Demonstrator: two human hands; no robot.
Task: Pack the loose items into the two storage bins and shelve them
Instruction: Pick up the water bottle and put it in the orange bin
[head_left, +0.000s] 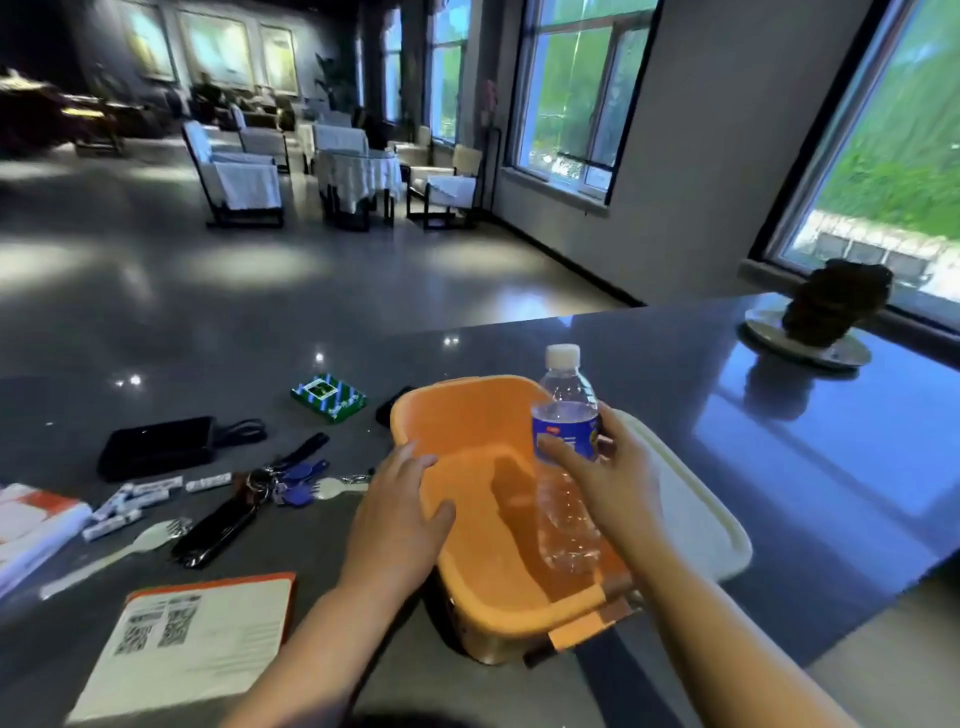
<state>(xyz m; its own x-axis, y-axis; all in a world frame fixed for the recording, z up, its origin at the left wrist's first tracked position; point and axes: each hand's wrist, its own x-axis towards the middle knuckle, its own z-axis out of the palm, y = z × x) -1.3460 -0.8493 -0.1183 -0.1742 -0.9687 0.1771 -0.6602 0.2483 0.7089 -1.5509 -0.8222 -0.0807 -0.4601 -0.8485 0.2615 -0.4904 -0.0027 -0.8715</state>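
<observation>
An orange storage bin (467, 410) sits on the dark table in front of me. My left hand (400, 509) grips its left rim, thumb inside. My right hand (602, 478) is closed around a clear water bottle (566, 410) with a blue label and white cap, held upright with its base down inside the bin. A white bin (696, 509) lies just right of the orange one, partly hidden behind it and my right arm. Loose items lie to the left: a green box (328, 397), a black case (156, 447), a bunch of keys with blue tags (280, 480), white sachets (130, 504), a plastic spork (150, 538).
A white and orange envelope with QR codes (197, 639) lies at the near left edge. A white packet (31, 525) sits at far left. A dark ornament on a plate (826, 312) stands at the far right. Beyond the table are open floor and chairs.
</observation>
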